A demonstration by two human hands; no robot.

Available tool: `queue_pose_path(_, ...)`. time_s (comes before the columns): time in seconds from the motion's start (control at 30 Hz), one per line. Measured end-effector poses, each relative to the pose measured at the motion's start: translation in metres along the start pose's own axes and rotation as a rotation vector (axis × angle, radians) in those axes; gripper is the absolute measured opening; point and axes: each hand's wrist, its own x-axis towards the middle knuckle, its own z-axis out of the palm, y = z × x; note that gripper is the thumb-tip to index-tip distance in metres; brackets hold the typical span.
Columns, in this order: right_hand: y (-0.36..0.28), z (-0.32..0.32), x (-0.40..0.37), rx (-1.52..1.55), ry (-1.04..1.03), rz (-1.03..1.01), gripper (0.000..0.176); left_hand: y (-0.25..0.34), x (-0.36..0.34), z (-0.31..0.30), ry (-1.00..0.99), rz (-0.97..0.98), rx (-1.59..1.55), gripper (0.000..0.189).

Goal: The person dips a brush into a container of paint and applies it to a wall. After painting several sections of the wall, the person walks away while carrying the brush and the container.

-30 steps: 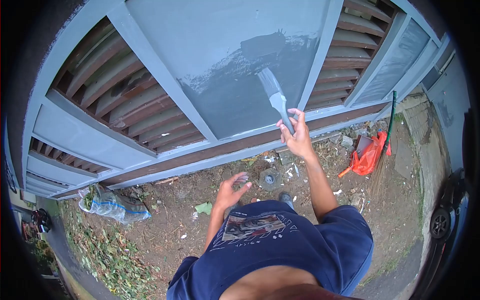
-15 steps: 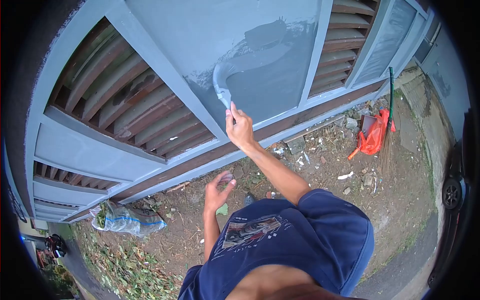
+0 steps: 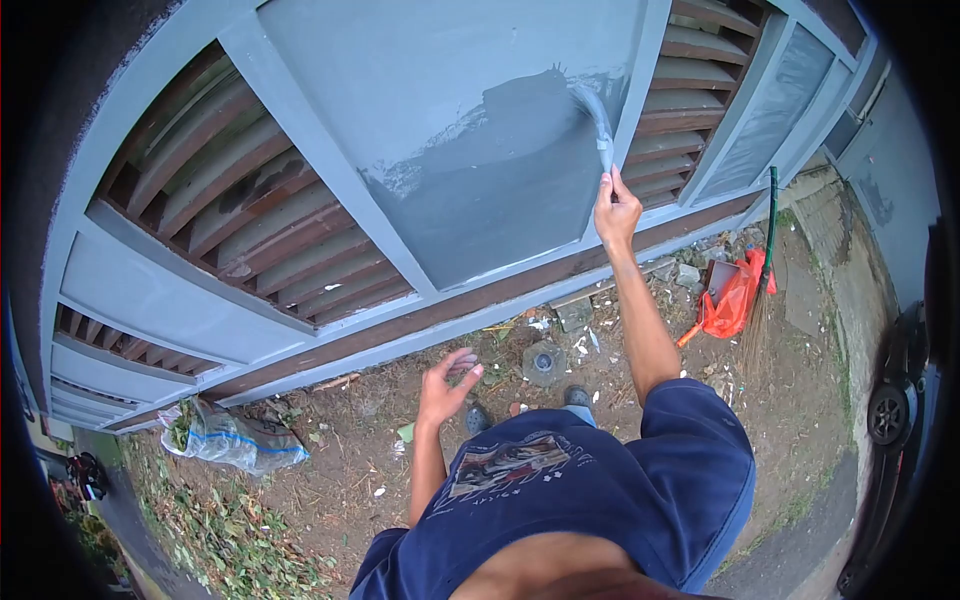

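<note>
My right hand [image 3: 618, 208] is closed around the handle of a paintbrush [image 3: 603, 140]. The bristles, covered in light grey-blue paint, press on the wall panel [image 3: 400, 70] near its right frame strip. A darker grey area [image 3: 490, 190] covers the lower part of this panel, with a ragged, streaky upper edge. Low over the ground, my left hand [image 3: 445, 388] hangs with thumb and fingers apart, holding nothing. A container with a round dark middle [image 3: 544, 363] stands on the ground between my hands, near my shoes; its contents are hard to make out.
Brown slatted vents [image 3: 250, 190] flank the panel. An orange-red plastic bag [image 3: 730, 300] lies by a green-handled broom [image 3: 771, 220] at right. A clear sack [image 3: 235, 438] lies at left, near cut leaves [image 3: 240, 540]. Rubble litters the soil; a dark car [image 3: 888, 410] stands far right.
My right hand has swept the paintbrush rightward and up, from the panel's left side to its right edge. The container on the ground has come into view. My left hand stays low and open.
</note>
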Motion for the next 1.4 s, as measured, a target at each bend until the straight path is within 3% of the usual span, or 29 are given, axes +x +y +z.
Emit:
queue_pose_path(0.17,-0.051,0.065,-0.073,0.192,0.003,0.313,0.034,0.010,-0.008,0.010,-0.001,-0.002,-0.011,0.042)
queue_pose_path(0.33,-0.145,0.117,-0.151,0.483,-0.271,0.208,0.032,0.005,-0.013,0.001,0.032,0.001,0.014,0.043)
queue_pose_path(0.43,-0.153,0.108,-0.166,0.549,-0.465,0.080,0.031,0.002,-0.011,-0.005,0.048,-0.022,0.014,0.044)
queue_pose_path(0.53,-0.112,0.087,-0.130,0.426,-0.442,0.027,0.029,0.008,-0.004,-0.009,0.062,-0.028,0.016,0.045)
queue_pose_path(0.63,-0.051,0.055,-0.065,0.245,-0.204,-0.013,0.029,0.010,0.005,-0.009,0.065,0.004,0.012,0.045)
queue_pose_path(0.73,-0.005,0.022,-0.008,0.173,-0.071,0.240,0.033,0.007,0.014,-0.006,0.057,0.023,0.000,0.046)
queue_pose_path(0.83,0.012,0.024,0.015,0.235,0.106,0.176,0.034,0.009,0.018,-0.002,0.042,0.027,-0.015,0.047)
queue_pose_path(0.93,-0.033,0.051,-0.017,0.378,0.003,0.345,0.035,0.009,0.020,0.002,0.025,0.035,-0.028,0.047)
queue_pose_path(1.07,-0.105,0.106,-0.086,0.477,-0.159,0.191,0.030,0.013,0.017,0.001,0.016,0.041,-0.049,0.048)
queue_pose_path(1.23,-0.160,0.105,-0.114,0.503,-0.518,-0.164,0.029,0.010,0.018,-0.004,0.009,0.033,-0.017,0.046)
queue_pose_path(1.4,-0.104,0.066,-0.035,0.348,-0.272,-0.098,0.028,0.008,0.025,-0.010,0.040,0.053,-0.030,0.048)
